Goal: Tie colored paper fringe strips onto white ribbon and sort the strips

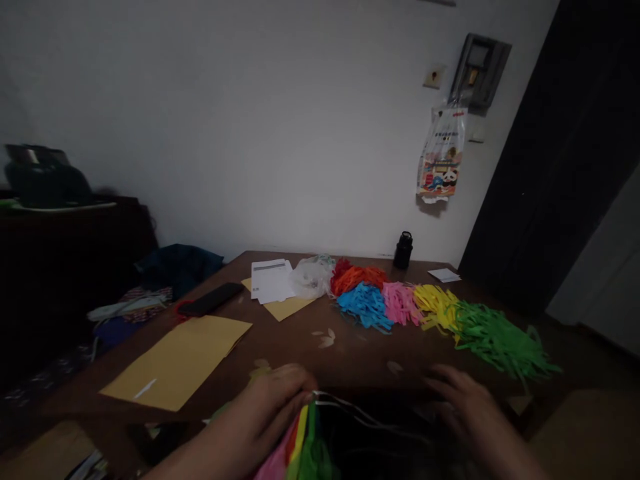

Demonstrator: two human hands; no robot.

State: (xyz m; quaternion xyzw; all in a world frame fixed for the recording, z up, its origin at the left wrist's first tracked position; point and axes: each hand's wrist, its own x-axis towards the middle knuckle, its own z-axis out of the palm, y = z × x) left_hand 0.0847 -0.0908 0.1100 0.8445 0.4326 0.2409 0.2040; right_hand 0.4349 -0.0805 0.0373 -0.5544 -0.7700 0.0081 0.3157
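My left hand (270, 400) is closed at the near table edge, gripping a bunch of coloured paper strips (300, 447) in pink, orange, yellow and green that hangs below it. My right hand (463, 400) hovers beside it near the edge with its fingers spread and nothing visible in them; it is a little blurred. Thin white strands (350, 407) run between the two hands. Farther back on the brown table (280, 347) lie heaps of cut strips: red-orange (356, 275), blue (365, 305), pink (400, 303), yellow (436, 303) and green (497, 340).
A yellow envelope (180, 363) lies at the left, with a black phone (210, 299), white papers (271, 280) and a clear plastic bag (311, 276) behind it. A black bottle (403, 250) stands by the wall. A printed bag (443, 157) hangs on the wall. A dark door (555, 153) is at the right.
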